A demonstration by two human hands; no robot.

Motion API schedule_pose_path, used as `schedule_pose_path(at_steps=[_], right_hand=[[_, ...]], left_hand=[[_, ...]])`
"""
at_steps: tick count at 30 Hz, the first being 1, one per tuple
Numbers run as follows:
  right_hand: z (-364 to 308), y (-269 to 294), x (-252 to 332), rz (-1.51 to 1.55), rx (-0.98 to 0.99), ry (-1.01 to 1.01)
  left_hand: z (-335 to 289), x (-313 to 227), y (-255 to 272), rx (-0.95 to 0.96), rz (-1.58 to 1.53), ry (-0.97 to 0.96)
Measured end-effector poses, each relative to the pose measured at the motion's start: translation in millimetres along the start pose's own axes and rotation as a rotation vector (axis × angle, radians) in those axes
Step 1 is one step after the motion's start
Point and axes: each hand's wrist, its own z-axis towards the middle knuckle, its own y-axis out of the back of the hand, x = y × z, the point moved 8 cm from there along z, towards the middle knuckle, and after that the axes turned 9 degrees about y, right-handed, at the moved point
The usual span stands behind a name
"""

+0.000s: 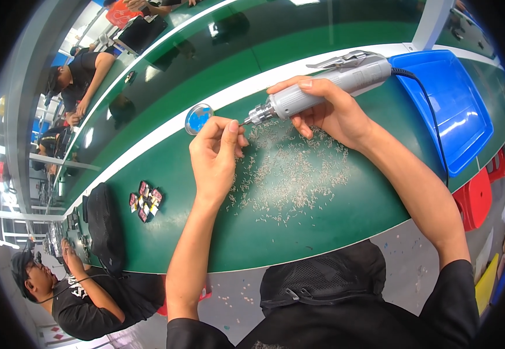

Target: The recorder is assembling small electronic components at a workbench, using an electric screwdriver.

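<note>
A person looks down on a green tabletop [159, 238], holding a grey powered screwdriver [357, 78] above its middle, toward the far edge. The right hand [339, 110] is wrapped around the front part of the tool's body, fingers curled beneath. The left hand [213, 154] has thumb and forefinger pinched together at the end of the thin bit [244, 123]; whether a tiny piece sits between those fingertips is too small to tell. The tool's long axis slants from the far right side of the tabletop toward its left end, the rear tilted toward the far edge, so the metal chuck [259, 114] points straight at the left fingertips. The left hand is nearer the bit; the right is nearer the body. Below the tool, between the two forearms, hundreds of tiny screw-like metal pieces [299, 180] lie scattered toward the near edge. A round clear dish [186, 120] with blue contents stands by the far edge, just beyond the left hand. Toward the left end lie a small cluster of dark, reddish parts [145, 201] and a black bag [104, 227]. At the right end, a black cord [437, 132] crosses a shallow blue tray [464, 99].
</note>
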Motion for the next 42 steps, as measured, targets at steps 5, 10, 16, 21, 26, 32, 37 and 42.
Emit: schedule_pose_path(at_steps=[5,10,16,21,26,32,37,42], right_hand=[[0.1,-3.2,3.4,0.039,-0.032,0.034],[-1.9,-5.2,0.6,0.024,-0.006,0.017],[-2.3,-7.4,0.9,0.005,0.047,-0.025],[6.4,2.7,-6.9,0.060,-0.018,-0.041],[1.7,15.8,16.5,0.127,-0.049,-0.029],[3.1,49.1,17.2,0.130,-0.243,0.023],[3.6,55.9,17.5,0.190,-0.301,0.032],[5.6,55.1,15.6,0.181,-0.332,0.018]], left_hand=[[-1.7,-4.6,-4.7,0.024,-0.016,-0.033],[2.8,-11.3,7.3,-0.064,-0.135,-0.080],[9.6,-6.0,26.7,-0.103,-0.105,-0.111],[10.4,2.2,27.6,-0.144,-0.114,-0.104],[6.8,-6.4,20.8,-0.123,-0.086,-0.114],[1.3,0.2,12.2,-0.101,0.042,-0.099],[-2.5,-1.2,11.8,-0.103,0.073,-0.145],[-2.7,-2.7,17.7,-0.131,0.055,-0.163]])
